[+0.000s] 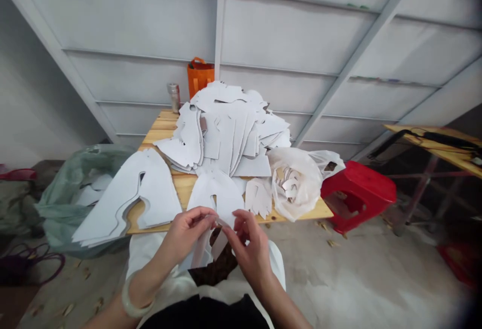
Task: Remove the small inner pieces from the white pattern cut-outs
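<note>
Near the table's front edge, my left hand (188, 231) pinches a white cut-out sheet (218, 188) between thumb and fingers. The sheet has a curved top and a slot in its middle, and its lower part hangs over the edge towards my lap. Close beside it, my right hand (250, 243) has its thumb and fingers closed on the same sheet, around a narrow flap (220, 246) below the slot. My fingers hide part of the sheet there. A stack of similar cut-outs (160, 188) lies to the left.
A large pile of white cut-outs (226, 138) covers the wooden table (160, 127). Small scraps (258, 196) lie beside a white plastic bag (301, 168). A green bag (60, 213), red stool (361, 188), orange bag (201, 75) and metal cup (173, 97) stand around.
</note>
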Demonstrator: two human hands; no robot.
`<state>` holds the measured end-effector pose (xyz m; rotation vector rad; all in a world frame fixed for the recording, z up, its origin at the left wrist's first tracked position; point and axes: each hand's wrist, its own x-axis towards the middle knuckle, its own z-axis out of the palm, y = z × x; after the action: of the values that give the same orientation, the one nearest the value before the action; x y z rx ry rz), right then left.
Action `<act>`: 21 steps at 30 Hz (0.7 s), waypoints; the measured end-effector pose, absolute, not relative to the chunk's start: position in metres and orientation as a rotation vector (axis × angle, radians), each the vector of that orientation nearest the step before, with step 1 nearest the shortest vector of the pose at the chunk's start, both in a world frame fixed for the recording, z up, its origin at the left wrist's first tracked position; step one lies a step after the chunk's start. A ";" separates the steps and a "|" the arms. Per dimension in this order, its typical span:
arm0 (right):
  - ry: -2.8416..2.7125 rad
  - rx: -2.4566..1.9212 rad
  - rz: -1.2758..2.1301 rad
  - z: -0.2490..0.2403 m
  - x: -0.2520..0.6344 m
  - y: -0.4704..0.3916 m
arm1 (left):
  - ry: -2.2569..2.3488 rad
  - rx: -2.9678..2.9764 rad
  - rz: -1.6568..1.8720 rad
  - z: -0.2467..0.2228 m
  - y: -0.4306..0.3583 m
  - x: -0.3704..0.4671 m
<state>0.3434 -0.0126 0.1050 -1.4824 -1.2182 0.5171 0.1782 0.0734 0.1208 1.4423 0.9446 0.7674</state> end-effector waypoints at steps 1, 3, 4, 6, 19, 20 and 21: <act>-1.268 -1.481 0.542 0.106 0.344 -0.012 | 0.962 1.475 0.796 0.118 0.072 0.177; -1.322 -1.508 0.540 0.107 0.345 -0.011 | 1.037 1.573 1.010 0.114 0.066 0.177; -1.315 -1.535 0.505 0.107 0.344 -0.011 | 1.072 1.631 1.147 0.112 0.062 0.178; -1.295 -1.581 0.431 0.105 0.341 -0.013 | 1.081 1.723 1.283 0.111 0.055 0.181; -1.254 -1.311 1.009 0.103 0.315 -0.023 | 1.025 1.317 0.884 0.112 0.037 0.167; -1.172 -1.306 1.065 0.104 0.314 -0.021 | 1.026 1.279 0.866 0.112 0.037 0.166; -1.097 -1.307 1.119 0.105 0.314 -0.020 | 1.020 1.250 0.844 0.111 0.038 0.166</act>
<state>0.3138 -0.0198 0.1054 -1.3068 -1.0975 1.1189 0.1658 0.0378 0.1108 1.2499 1.0196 0.8439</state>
